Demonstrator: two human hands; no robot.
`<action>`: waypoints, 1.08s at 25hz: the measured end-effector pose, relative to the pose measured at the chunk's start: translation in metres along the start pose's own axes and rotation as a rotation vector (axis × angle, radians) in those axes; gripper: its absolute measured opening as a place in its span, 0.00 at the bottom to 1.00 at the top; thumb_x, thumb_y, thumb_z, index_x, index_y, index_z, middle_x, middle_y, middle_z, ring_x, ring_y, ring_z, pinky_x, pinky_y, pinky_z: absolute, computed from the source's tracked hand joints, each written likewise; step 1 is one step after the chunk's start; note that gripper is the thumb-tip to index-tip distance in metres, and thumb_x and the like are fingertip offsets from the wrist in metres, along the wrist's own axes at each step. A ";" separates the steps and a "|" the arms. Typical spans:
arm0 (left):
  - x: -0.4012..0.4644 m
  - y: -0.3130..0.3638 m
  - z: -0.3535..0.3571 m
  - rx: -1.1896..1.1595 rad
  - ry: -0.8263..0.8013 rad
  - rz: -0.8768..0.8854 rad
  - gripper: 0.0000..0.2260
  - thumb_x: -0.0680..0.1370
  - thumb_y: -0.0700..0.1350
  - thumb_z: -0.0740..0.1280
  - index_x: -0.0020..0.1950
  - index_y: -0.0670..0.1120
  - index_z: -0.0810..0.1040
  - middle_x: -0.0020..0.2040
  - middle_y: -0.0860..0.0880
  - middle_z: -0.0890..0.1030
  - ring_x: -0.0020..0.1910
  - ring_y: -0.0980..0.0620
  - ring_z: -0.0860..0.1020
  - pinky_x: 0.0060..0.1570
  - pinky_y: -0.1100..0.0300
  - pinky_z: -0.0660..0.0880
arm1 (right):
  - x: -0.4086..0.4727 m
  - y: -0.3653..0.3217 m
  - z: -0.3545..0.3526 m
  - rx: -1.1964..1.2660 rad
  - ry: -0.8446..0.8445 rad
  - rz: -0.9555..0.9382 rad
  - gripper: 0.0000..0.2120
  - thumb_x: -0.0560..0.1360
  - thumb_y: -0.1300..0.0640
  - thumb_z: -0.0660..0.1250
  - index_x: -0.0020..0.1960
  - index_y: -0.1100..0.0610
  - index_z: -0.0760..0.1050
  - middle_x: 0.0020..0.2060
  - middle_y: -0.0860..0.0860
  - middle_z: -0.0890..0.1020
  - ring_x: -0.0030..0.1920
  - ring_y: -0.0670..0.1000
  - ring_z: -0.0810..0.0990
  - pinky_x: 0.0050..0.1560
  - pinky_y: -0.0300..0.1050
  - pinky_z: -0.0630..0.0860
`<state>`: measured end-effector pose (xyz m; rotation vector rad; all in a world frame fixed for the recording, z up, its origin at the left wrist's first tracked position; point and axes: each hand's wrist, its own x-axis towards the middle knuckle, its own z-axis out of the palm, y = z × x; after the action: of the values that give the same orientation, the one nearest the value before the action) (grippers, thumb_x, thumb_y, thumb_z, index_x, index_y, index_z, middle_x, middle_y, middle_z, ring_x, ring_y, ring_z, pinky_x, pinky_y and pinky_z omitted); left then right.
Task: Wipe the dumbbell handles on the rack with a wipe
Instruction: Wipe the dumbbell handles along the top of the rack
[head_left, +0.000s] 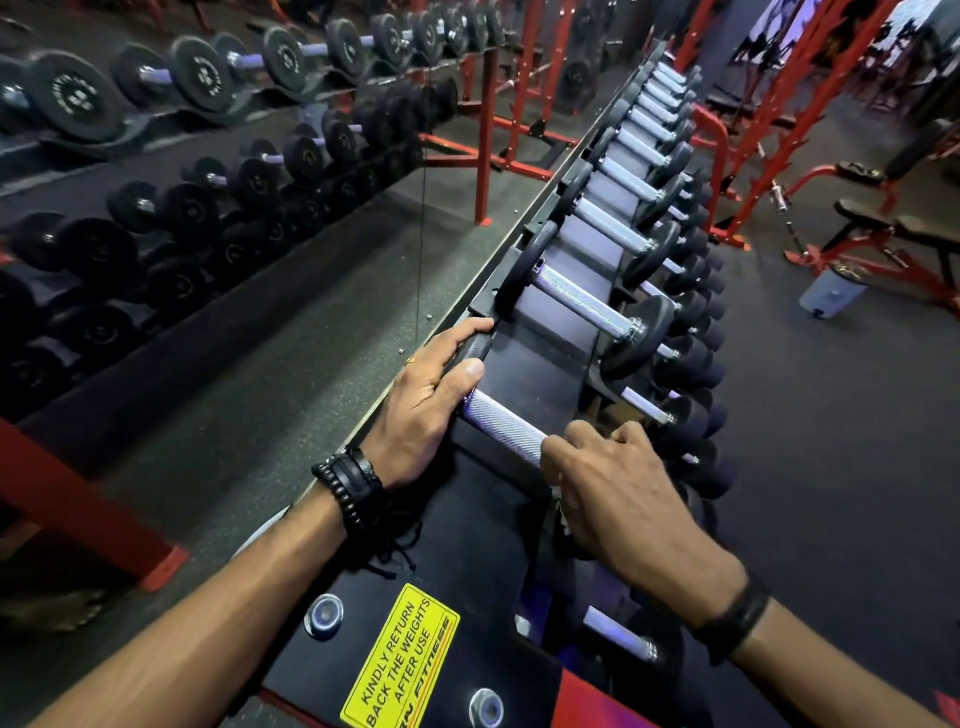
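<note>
both hands curl around the dumbbell handle (501, 427), its long axis running upper-left to lower-right.

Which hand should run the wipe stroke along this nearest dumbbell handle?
Probably the right hand: its fingers curl round the near end of the handle, with bare knurling ahead. The left hand grips the dumbbell's far plate, steadying it. No wipe is clearly visible.
</note>
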<state>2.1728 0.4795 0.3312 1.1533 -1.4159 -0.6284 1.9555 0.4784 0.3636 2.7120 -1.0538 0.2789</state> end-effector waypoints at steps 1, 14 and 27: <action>0.000 0.000 0.000 0.001 0.001 -0.001 0.24 0.79 0.56 0.58 0.72 0.46 0.72 0.69 0.49 0.76 0.69 0.49 0.72 0.71 0.42 0.65 | -0.002 -0.004 0.002 -0.011 0.004 0.014 0.12 0.62 0.61 0.71 0.38 0.50 0.70 0.34 0.48 0.72 0.26 0.52 0.67 0.35 0.48 0.68; -0.001 0.004 -0.001 0.021 -0.014 -0.031 0.24 0.79 0.55 0.58 0.72 0.47 0.72 0.69 0.50 0.76 0.69 0.48 0.73 0.70 0.39 0.65 | 0.028 -0.044 0.012 0.326 0.213 -0.070 0.05 0.71 0.68 0.65 0.42 0.61 0.72 0.40 0.57 0.73 0.39 0.57 0.70 0.39 0.51 0.70; 0.000 0.002 0.001 0.008 0.010 -0.021 0.23 0.79 0.55 0.58 0.71 0.46 0.73 0.68 0.49 0.76 0.69 0.48 0.73 0.70 0.39 0.64 | 0.014 -0.005 0.007 0.383 0.164 0.094 0.09 0.70 0.56 0.57 0.35 0.57 0.73 0.34 0.53 0.76 0.34 0.59 0.76 0.34 0.49 0.73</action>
<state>2.1713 0.4798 0.3326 1.1776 -1.4006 -0.6319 1.9700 0.4716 0.3598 2.9020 -1.1842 0.7790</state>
